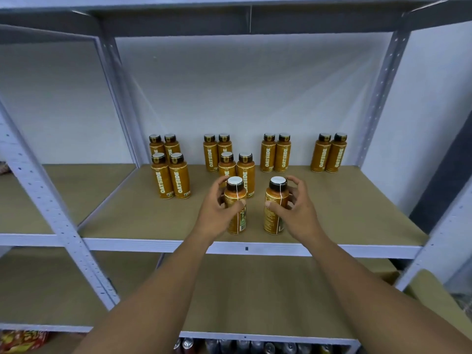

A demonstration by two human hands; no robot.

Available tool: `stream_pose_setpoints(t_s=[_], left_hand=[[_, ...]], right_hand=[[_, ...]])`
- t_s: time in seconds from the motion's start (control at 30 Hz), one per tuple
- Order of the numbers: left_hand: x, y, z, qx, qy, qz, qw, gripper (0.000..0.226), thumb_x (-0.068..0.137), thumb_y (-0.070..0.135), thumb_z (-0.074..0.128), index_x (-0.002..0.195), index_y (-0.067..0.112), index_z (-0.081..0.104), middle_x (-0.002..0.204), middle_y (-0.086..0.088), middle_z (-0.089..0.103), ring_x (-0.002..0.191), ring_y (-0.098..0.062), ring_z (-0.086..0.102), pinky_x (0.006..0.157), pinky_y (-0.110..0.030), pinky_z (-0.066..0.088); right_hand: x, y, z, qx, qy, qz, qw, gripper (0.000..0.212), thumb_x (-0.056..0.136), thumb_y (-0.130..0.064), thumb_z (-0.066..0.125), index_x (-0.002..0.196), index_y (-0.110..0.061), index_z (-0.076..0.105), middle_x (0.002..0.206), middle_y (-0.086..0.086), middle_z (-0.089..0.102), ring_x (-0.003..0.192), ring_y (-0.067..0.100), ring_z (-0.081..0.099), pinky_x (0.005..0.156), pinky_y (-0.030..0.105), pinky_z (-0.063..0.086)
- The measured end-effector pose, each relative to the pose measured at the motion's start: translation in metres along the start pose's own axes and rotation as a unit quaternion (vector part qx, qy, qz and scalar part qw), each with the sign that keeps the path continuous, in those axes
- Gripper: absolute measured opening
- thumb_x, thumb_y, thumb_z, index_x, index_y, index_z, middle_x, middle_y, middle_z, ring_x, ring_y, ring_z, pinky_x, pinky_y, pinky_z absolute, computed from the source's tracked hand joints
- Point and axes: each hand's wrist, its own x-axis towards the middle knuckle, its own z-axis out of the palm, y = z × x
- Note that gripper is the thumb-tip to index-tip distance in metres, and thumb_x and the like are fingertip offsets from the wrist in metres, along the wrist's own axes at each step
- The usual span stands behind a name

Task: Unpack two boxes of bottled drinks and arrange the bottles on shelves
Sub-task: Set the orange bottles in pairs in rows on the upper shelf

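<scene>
Two orange bottles with black caps stand near the front of the tan shelf board (344, 221). My left hand (217, 213) grips the left bottle (236, 221) by its body. My right hand (293, 208) grips the right bottle (274, 221) the same way. Both bottles are upright with their labels turned away. Behind them stand several more orange bottles in pairs: a group at the left (169, 169), a group in the middle (236, 167), a pair (275, 153) and a pair at the far right (329, 153).
White metal uprights (51, 213) (380, 98) frame the shelf. A lower tan shelf (255, 290) lies beneath my arms. Dark bottle tops (255, 347) show at the bottom edge. Red and yellow packets (20, 341) lie at the bottom left. A cardboard box (434, 297) sits at the right.
</scene>
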Motion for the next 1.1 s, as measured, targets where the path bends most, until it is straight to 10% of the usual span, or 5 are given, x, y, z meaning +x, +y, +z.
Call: stream_pose_setpoints(t_s=[0.63, 0.93, 1.1], left_hand=[[0.026, -0.043, 0.013, 0.081, -0.059, -0.041, 0.994, 0.104, 0.084, 0.026, 0.084, 0.158, 0.039, 0.011, 0.137, 0.018, 0.048, 0.124, -0.004, 0.048, 0.103, -0.026, 0.041], [0.026, -0.050, 0.016, 0.076, -0.024, -0.034, 0.996, 0.114, 0.073, 0.049, 0.089, 0.154, 0.052, 0.010, 0.154, 0.010, 0.048, 0.137, -0.016, 0.051, 0.113, -0.045, 0.046], [0.027, -0.054, 0.012, 0.071, -0.041, -0.032, 0.996, 0.108, 0.085, 0.023, 0.083, 0.156, 0.050, 0.007, 0.149, 0.009, 0.051, 0.133, -0.010, 0.051, 0.110, -0.034, 0.045]], right_hand=[[0.022, 0.043, 0.017, -0.015, -0.020, 0.053, 0.998, 0.096, 0.078, -0.037, 0.087, 0.152, -0.035, 0.027, 0.155, 0.000, 0.048, 0.134, 0.020, 0.050, 0.100, 0.026, 0.043], [0.019, 0.046, 0.017, -0.010, -0.010, 0.052, 0.999, 0.098, 0.078, -0.053, 0.082, 0.153, -0.043, 0.020, 0.153, 0.000, 0.048, 0.127, 0.013, 0.049, 0.101, 0.030, 0.046], [0.019, 0.048, 0.015, -0.004, -0.025, 0.065, 0.998, 0.091, 0.088, -0.025, 0.079, 0.154, -0.044, 0.019, 0.154, 0.003, 0.047, 0.132, 0.020, 0.050, 0.108, 0.039, 0.044]])
